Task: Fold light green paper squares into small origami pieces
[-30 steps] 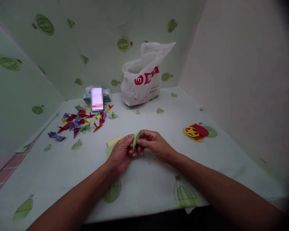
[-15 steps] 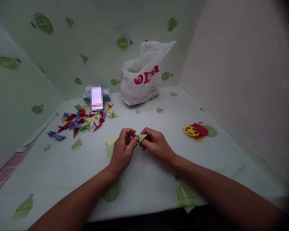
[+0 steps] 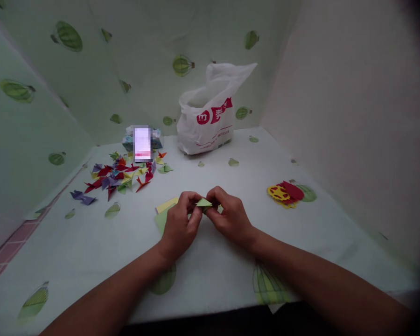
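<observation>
So from what I can see you're pretty deep into this one. Using the white plastic bag with red printing (image 3: 206, 133) as the landmark: the small folded light-green paper piece (image 3: 204, 203) is up in front of it, on your side, pinched between your left fingers (image 3: 195, 218) and your right fingers (image 3: 217, 192), so neither set is free. It's already creased down to a little point, but I'd call it unfinished, since I don't see spread points like on the loose heap of purple, red, yellow, green and orange folded-paper shapes (image 3: 109, 181) left of the bag and nearer you. That heap looks like your done pile, and it's a big one. What's left? Looks like the flat yellow paper sheet (image 3: 164, 206) and flat pale-green paper sheet (image 3: 160, 221), lying nearer you than the bag and a bit left, both unfolded. Your left hand partly blocks them, so can't tell how many there are.
</observation>
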### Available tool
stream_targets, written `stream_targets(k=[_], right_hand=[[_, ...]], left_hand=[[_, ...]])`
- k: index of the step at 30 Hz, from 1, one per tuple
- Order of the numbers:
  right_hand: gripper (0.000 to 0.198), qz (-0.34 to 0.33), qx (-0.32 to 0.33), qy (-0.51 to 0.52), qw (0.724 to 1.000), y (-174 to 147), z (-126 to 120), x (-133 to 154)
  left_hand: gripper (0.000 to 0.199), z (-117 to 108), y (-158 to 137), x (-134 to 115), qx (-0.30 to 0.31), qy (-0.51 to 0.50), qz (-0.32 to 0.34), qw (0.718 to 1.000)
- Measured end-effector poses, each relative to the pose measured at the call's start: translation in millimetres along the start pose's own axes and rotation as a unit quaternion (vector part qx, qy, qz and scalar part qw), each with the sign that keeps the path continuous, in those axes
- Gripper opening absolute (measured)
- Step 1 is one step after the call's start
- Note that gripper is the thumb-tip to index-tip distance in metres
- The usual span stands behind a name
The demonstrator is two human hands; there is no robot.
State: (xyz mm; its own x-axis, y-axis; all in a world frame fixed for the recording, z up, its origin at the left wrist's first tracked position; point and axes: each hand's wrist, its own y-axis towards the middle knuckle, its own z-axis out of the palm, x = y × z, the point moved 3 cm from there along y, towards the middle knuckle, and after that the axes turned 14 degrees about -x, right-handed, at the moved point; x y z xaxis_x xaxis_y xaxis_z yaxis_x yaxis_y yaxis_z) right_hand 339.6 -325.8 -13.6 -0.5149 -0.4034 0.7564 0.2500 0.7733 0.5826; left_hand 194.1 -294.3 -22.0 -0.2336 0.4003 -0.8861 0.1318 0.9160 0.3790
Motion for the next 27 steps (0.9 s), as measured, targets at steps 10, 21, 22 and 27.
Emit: stream_targets(k=[10,21,22,27], right_hand=[[0.017,0.001,-0.008,0.009,1.000,1,-2,0],[0.020,-0.060,0.006,-0.012,0.998,-1,0,-2],[0.019,-0.057,0.007,-0.013,0.998,-1,0,-2],[0.017,-0.035,0.015,-0.021,0.999,-1,1,-3]], left_hand=[[0.018,2,0,-11,0.059,-0.069,0.002,0.996],[0.020,5,1,-4,0.059,-0.060,-0.047,0.995],[0.020,5,1,-3,0.061,-0.060,-0.052,0.995],[0.019,5,2,-1,0.072,-0.090,-0.068,0.991]])
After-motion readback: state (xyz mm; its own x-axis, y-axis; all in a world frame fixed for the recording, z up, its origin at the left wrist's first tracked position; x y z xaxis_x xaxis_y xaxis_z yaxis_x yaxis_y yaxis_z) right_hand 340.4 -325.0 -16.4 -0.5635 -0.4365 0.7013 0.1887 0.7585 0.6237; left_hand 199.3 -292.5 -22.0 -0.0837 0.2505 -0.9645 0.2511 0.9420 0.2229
